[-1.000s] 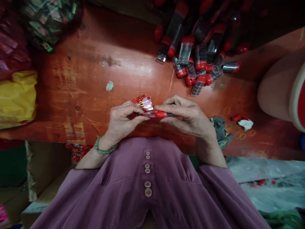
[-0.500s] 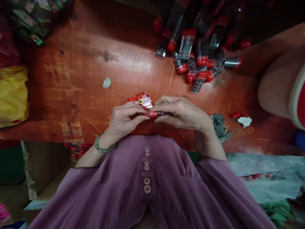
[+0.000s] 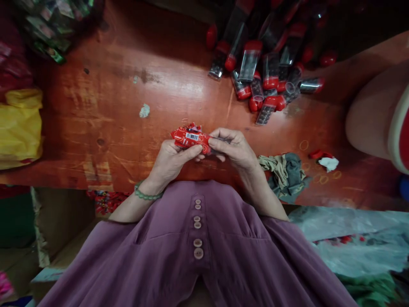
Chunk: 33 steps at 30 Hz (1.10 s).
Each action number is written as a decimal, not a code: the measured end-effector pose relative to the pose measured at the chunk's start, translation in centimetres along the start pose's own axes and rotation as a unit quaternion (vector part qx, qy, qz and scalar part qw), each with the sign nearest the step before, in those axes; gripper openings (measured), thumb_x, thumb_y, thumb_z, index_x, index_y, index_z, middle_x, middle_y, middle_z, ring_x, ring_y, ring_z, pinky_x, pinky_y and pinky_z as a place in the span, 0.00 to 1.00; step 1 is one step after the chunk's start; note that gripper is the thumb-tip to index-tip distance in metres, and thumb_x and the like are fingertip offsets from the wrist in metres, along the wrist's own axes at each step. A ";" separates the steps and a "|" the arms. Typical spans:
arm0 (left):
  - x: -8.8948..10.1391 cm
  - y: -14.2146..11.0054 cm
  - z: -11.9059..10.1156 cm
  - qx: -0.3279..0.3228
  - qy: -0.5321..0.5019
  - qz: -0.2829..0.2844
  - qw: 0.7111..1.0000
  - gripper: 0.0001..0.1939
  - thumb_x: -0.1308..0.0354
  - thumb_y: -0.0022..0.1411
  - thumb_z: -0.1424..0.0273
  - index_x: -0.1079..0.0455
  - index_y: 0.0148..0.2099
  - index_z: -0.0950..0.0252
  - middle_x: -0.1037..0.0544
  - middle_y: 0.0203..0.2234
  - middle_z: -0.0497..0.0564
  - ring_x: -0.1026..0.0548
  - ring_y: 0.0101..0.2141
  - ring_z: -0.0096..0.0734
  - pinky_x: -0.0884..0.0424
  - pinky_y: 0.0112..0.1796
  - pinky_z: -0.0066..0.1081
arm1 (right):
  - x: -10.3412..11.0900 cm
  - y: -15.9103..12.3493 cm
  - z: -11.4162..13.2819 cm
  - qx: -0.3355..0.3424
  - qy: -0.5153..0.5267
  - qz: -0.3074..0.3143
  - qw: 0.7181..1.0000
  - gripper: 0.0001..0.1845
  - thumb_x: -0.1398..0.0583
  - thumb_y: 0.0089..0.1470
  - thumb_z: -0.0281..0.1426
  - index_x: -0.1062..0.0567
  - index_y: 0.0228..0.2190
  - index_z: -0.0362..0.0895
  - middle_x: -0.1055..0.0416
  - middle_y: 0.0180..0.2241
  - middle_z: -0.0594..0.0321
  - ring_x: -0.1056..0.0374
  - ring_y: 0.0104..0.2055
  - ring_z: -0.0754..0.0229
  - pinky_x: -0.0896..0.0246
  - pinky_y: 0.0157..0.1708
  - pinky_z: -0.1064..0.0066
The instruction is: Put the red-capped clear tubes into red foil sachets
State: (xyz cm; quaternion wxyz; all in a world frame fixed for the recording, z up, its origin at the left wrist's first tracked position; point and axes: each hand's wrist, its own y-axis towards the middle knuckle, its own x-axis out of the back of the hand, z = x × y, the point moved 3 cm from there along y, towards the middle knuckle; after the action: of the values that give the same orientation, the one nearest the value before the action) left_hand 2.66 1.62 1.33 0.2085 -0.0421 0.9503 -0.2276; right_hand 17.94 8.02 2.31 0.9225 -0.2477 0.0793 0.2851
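Over the near edge of the red table (image 3: 105, 111), the left hand (image 3: 169, 160) pinches a red packet (image 3: 190, 137); the right hand (image 3: 234, 147) grips its other end, fingers curled around what may be a tube. Beyond lies a heap of red-capped tubes (image 3: 265, 72); a crumpled rag (image 3: 284, 170) sits just right.

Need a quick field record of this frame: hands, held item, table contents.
left hand: grips the red printed packet
right hand: pinches the packet's right end, where a dark item shows, unclear
surface: worn red wooden table
far right: pile of clear tubes with red caps
near right: crumpled cloth
left edge: yellow bag
left wrist: green bead bracelet
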 end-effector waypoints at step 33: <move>0.7 0.4 0.2 -0.083 0.008 -0.042 0.996 0.17 0.30 0.53 0.56 0.20 0.40 0.63 0.16 0.37 0.52 0.19 0.40 0.35 0.24 0.47 0.35 | -1.2 -2.5 -1.6 0.053 -0.057 -0.134 0.988 0.21 0.31 0.47 0.45 0.28 0.39 0.46 0.25 0.31 0.67 0.29 0.29 0.66 0.27 0.33 0.71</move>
State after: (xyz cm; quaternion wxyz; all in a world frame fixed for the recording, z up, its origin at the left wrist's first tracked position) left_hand 2.16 1.75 0.73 0.1866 -0.0976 0.9649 -0.1570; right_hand 18.31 4.85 2.32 0.9673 -0.1899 0.0079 0.1677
